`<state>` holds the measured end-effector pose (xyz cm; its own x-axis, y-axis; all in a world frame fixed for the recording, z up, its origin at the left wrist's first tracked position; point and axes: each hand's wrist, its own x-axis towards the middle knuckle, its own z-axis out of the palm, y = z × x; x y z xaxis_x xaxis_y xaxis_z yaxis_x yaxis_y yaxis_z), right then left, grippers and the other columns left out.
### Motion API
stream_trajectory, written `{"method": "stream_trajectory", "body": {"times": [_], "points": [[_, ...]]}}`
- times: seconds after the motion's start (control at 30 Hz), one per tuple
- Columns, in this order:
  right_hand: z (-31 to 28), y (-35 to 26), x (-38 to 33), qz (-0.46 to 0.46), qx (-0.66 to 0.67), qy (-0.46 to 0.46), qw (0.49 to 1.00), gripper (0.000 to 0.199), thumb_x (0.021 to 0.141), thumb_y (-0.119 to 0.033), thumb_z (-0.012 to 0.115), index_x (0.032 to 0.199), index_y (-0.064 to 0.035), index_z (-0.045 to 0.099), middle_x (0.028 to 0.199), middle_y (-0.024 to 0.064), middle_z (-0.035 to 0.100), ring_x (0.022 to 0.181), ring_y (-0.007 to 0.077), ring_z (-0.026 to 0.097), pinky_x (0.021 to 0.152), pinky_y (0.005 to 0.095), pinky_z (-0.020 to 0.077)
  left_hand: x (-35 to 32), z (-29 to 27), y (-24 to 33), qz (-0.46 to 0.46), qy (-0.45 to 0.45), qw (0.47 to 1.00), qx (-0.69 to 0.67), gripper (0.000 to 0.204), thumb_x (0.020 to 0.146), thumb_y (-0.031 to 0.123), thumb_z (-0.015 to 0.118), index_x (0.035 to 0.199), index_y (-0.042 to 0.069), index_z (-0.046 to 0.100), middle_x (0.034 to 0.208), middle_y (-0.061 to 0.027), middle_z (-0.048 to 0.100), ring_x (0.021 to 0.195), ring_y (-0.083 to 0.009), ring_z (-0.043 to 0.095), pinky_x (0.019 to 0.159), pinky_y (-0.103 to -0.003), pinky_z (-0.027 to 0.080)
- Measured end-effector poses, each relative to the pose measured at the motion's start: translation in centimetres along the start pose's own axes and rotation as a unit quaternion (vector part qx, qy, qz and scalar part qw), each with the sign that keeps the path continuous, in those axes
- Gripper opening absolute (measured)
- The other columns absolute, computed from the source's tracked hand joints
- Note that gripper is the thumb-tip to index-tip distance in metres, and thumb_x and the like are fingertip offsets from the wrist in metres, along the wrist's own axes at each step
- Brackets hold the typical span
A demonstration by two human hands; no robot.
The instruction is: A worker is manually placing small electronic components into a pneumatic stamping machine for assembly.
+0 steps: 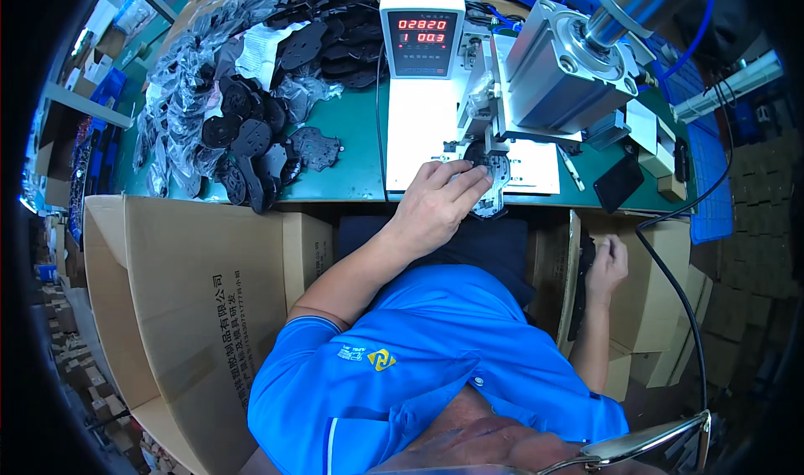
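Note:
A flat black plastic part (489, 207) sits under the head of a bench press (559, 73), its near end sticking out past the white base. My left hand (442, 200) reaches to it from the left, fingertips closed against its upper side. Beneath those fingers, part of the piece is hidden. Down at the right, my right hand (609, 267) is inside an open cardboard box (653, 286), fingers curled. Dark pieces (583, 286) stand along the box wall beside that hand; whether it grips anything is hidden.
Loose black plastic parts (251, 136) and clear bags (180, 81) heap up on the green table's left. Behind the white base (414, 131) stands a counter with a red display (423, 33). A phone-like black slab (618, 183) lies right. A large carton (197, 282) fills the left; a cable (670, 286) hangs right.

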<state>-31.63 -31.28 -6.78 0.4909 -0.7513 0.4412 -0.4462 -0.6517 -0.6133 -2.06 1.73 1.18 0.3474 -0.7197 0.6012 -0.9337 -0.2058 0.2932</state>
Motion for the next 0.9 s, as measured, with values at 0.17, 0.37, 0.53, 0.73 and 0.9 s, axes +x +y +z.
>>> {"method": "stream_trajectory", "body": {"times": [0.17, 0.37, 0.53, 0.73, 0.9], "points": [[2.6, -14.2, 1.6, -0.217, 0.122, -0.141, 0.958, 0.024, 0.099, -0.001, 0.080, 0.123, 0.0001, 0.080, 0.115, 0.0194, 0.080, 0.106, 0.0393, 0.078, 0.098, 0.0470, 0.0608, 0.3, -0.1, 0.1, 0.000, 0.004, 1.000, -0.002, 0.045, 0.093, 0.004, 0.074, 0.138, 0.008, 0.081, 0.140, -0.0067, 0.079, 0.131, -0.0291, 0.072, 0.105, -0.046, 0.055], [7.4, -20.6, 2.7, -0.322, 0.141, -0.183, 0.918, 0.055, 0.082, 0.002, 0.081, 0.136, -0.0002, 0.078, 0.129, 0.0208, 0.073, 0.115, 0.0408, 0.072, 0.100, 0.0493, 0.0589, 0.1, 0.5, 0.3, 0.005, 0.017, 1.000, 0.002, 0.048, 0.090, 0.006, 0.073, 0.138, 0.007, 0.080, 0.142, -0.0072, 0.078, 0.133, -0.0297, 0.071, 0.105, -0.047, 0.056], [9.2, -20.2, 2.1, -0.327, 0.120, -0.190, 0.918, 0.063, 0.075, 0.001, 0.079, 0.138, -0.0016, 0.079, 0.126, 0.0209, 0.071, 0.114, 0.0416, 0.070, 0.100, 0.0509, 0.0568, -0.6, 0.4, 0.3, -0.006, 0.017, 1.000, -0.005, 0.048, 0.093, 0.008, 0.074, 0.140, 0.004, 0.078, 0.147, -0.0101, 0.076, 0.136, -0.0303, 0.070, 0.109, -0.047, 0.056], [9.8, -20.0, 1.7, -0.332, 0.110, -0.163, 0.922, 0.063, 0.075, 0.001, 0.078, 0.138, -0.0017, 0.080, 0.124, 0.0197, 0.070, 0.112, 0.0391, 0.069, 0.101, 0.0493, 0.0543, -1.4, -2.7, -1.1, -0.032, 0.050, 0.994, -0.091, 0.057, 0.085, 0.000, 0.078, 0.141, 0.002, 0.075, 0.143, -0.0192, 0.075, 0.133, -0.0402, 0.072, 0.108, -0.051, 0.058], [10.0, -20.3, 1.6, -0.325, 0.118, -0.153, 0.926, 0.063, 0.074, 0.000, 0.078, 0.137, -0.0019, 0.080, 0.124, 0.0193, 0.070, 0.112, 0.0387, 0.069, 0.102, 0.0491, 0.0540, -4.1, -6.7, -6.2, -0.215, 0.089, 0.954, 0.192, 0.058, 0.091, 0.008, 0.082, 0.146, -0.001, 0.067, 0.140, -0.0217, 0.072, 0.120, -0.0421, 0.068, 0.103, -0.052, 0.056]]}}
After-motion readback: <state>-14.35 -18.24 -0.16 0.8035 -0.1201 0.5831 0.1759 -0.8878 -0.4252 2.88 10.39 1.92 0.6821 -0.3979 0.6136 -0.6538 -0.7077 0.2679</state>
